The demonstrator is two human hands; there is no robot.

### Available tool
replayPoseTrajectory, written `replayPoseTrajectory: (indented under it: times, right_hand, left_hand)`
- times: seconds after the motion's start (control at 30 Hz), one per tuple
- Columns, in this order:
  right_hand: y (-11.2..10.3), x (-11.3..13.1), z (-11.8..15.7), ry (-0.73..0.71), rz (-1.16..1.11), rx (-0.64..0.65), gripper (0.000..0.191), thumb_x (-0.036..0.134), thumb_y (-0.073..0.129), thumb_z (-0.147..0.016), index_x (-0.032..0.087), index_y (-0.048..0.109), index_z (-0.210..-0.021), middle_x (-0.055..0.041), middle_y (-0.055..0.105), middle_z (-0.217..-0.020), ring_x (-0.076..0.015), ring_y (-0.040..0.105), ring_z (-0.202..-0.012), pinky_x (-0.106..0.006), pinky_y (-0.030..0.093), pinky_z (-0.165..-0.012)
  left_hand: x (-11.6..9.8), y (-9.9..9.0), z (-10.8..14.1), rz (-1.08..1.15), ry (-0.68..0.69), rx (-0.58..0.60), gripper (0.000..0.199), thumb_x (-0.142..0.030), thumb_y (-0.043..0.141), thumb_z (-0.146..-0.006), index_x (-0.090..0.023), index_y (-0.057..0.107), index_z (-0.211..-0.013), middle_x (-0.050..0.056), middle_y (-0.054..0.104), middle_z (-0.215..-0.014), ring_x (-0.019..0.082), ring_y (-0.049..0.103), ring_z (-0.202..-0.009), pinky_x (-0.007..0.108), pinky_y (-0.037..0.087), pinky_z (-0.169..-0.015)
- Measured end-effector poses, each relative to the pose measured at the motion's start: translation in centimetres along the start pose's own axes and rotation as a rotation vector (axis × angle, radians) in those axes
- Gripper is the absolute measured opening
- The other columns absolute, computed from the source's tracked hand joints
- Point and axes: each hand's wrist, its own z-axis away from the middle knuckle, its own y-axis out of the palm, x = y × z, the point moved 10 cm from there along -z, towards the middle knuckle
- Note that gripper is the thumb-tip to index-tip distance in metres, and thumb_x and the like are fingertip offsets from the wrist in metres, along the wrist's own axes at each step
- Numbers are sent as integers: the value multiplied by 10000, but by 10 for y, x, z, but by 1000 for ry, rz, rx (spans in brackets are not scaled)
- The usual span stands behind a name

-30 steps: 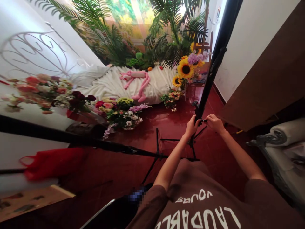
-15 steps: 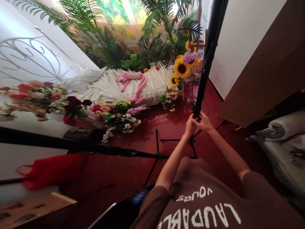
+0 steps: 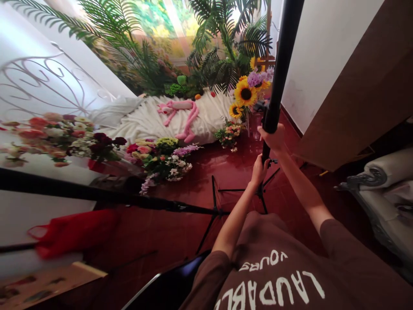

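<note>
A tall black light stand rises in front of me on splayed legs, and its top runs out of view. My left hand is closed round the lower tube, beside a small knob. Higher up, my right hand grips the stand just below the bottom end of the thicker section. Part of its fingers is hidden behind the pole. A second black stand crosses the left side, with its legs on the floor near the first stand's legs.
A white-draped bed holds a pink plush toy. Flower arrangements, sunflowers and palm fronds surround it. A red bag is at left; plastic-wrapped rolls and a brown panel stand at right, over a dark red floor.
My right hand has moved up the pole together with the thicker section, baring a length of thinner tube. My left hand stays low on the stand.
</note>
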Motion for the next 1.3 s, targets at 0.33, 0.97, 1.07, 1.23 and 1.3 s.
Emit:
replayPoseTrajectory:
  times: [0.33, 0.97, 1.07, 1.23, 1.3]
  right_hand:
    - [-14, 44, -7, -147, 5, 96, 376, 523, 608, -819, 148, 607, -850, -5, 620, -708, -154, 642, -760, -246, 517, -635]
    - [-41, -118, 110, 145, 29, 308, 349, 448, 552, -886, 235, 541, -1162, -62, 689, -1002, -193, 666, -946, -350, 520, -821]
    - [-34, -130, 108, 210, -52, 250, 322, 462, 551, -878, 232, 545, -1104, -16, 659, -811, -155, 645, -740, -287, 504, -699]
    - [-11, -159, 114, 527, -327, 222, 188, 382, 507, -888, 225, 521, -991, 89, 467, -473, -91, 400, -378, -196, 311, -415]
    - [-1, -169, 121, 730, -485, 234, 136, 310, 462, -900, 214, 527, -971, 118, 362, -395, -78, 286, -313, -182, 224, -364]
  left_hand:
    - [-3, -3, 1, 18, -26, -25, 288, -358, 474, -928, -188, 527, -1154, 70, 656, -946, 150, 627, -819, 273, 475, -777]
    - [-5, -4, 2, 38, 11, -27, 273, -373, 480, -927, -198, 533, -1130, 77, 663, -986, 150, 632, -850, 273, 479, -789]
    - [-5, -4, 2, 41, 4, -26, 286, -387, 488, -923, -200, 537, -1134, 70, 665, -960, 144, 633, -820, 267, 482, -776]
    - [-5, -4, 2, 41, 17, -26, 299, -391, 486, -922, -196, 533, -1144, 91, 661, -1020, 165, 636, -912, 287, 482, -826]
    - [-5, -4, 2, 46, 15, -17, 307, -398, 483, -923, -196, 531, -1149, 89, 661, -1018, 164, 637, -911, 284, 482, -822]
